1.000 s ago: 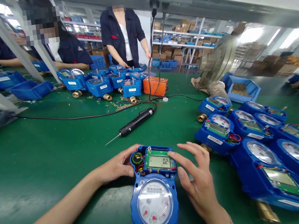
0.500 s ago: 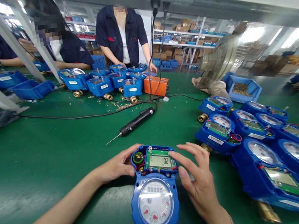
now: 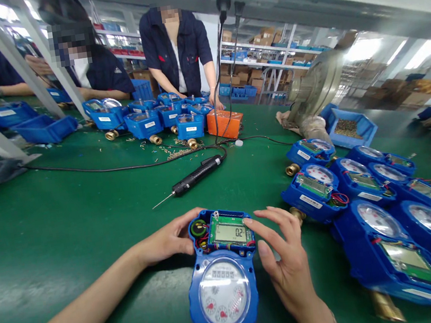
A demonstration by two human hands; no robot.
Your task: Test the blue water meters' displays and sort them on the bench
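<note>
A blue water meter (image 3: 222,289) stands in front of me, its electronics compartment uncovered. Inside that compartment, a green circuit board carries an LCD screen (image 3: 230,234) that reads 0.2. Below it is a round dial with red pointers under a clear cover. My left hand (image 3: 172,239) grips the meter's upper left side, thumb in front and fingers behind. My right hand (image 3: 286,248) is at the other side with fingers spread, its index fingertip at the right edge of the circuit board.
A black electric screwdriver (image 3: 197,176) lies beyond the meter, its cable running back. More open water meters (image 3: 310,193) crowd the right, near a blue bin (image 3: 350,126) of small parts and a fan (image 3: 315,88). An orange box (image 3: 225,124) and loose screws lie farther back; co-workers stand behind.
My hands and the meter stay practically still, and the screen keeps its reading. The co-worker across the bench has shifted slightly, one hand moving down behind the orange box.
</note>
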